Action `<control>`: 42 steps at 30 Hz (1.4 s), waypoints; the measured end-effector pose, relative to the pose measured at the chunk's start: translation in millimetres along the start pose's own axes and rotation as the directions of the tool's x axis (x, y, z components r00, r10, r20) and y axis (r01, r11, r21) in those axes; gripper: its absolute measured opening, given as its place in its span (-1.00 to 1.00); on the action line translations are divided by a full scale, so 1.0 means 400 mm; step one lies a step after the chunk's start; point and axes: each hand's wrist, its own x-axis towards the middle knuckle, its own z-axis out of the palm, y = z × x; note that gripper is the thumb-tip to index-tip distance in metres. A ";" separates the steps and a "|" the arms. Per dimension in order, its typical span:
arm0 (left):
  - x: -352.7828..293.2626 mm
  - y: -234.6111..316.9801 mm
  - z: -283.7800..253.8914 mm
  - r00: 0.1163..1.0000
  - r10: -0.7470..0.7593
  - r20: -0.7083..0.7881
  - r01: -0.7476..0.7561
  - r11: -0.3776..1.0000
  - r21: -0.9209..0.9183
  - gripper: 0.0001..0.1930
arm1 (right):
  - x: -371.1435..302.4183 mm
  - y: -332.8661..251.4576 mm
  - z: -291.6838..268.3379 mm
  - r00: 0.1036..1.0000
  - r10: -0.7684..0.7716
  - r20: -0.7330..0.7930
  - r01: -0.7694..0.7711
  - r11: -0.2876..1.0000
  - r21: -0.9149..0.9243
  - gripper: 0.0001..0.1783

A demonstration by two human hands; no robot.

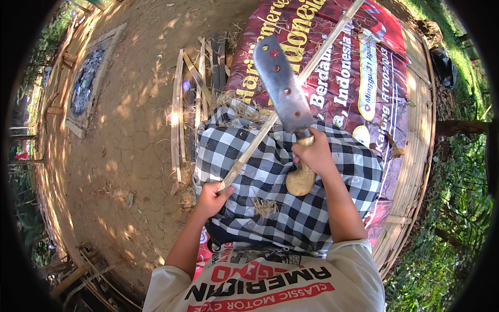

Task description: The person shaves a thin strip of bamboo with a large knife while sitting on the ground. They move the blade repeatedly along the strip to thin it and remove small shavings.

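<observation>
My right hand [315, 152] is closed round the wooden handle [301, 180] of a broad cleaver. Its steel blade [281, 86], with several holes along it, points up and away to the left. In my left hand [212, 199] is the near end of a long pale bamboo strip [249, 151], which slants up to the far right. The blade crosses over the strip; whether they touch I cannot tell. A black-and-white checked cloth [239, 200] covers my lap beneath both hands. A small tuft of shavings [265, 207] lies on it.
A dark red printed banner [332, 109] with scattered shavings spreads over a bamboo platform [416, 135]. Split bamboo pieces [179, 112] lie on the bare ground at the left. Farther left is a framed ash pit [86, 78]. A black bag [443, 67] sits beyond the platform's right edge.
</observation>
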 end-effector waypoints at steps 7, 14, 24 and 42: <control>-0.007 0.010 -0.007 1.000 -0.016 0.010 0.016 0.999 -0.031 -0.76 | 0.005 -0.011 -0.024 0.991 -0.055 0.119 0.070 0.989 -0.129 -0.73; -0.009 -0.020 -0.003 0.991 -0.131 -0.029 0.129 0.990 -0.049 -0.67 | -0.005 0.094 -0.014 0.928 -0.358 0.103 0.365 0.819 -0.444 -0.56; -0.011 0.001 -0.004 0.985 -0.166 -0.048 0.163 0.985 -0.061 -0.69 | -0.014 0.060 -0.021 0.972 -0.171 0.159 0.217 0.909 -0.355 -0.63; -0.009 0.000 0.007 0.976 -0.207 -0.066 0.192 0.964 -0.184 -0.64 | 0.005 0.038 -0.033 0.997 -0.069 0.044 0.072 0.996 -0.055 -0.70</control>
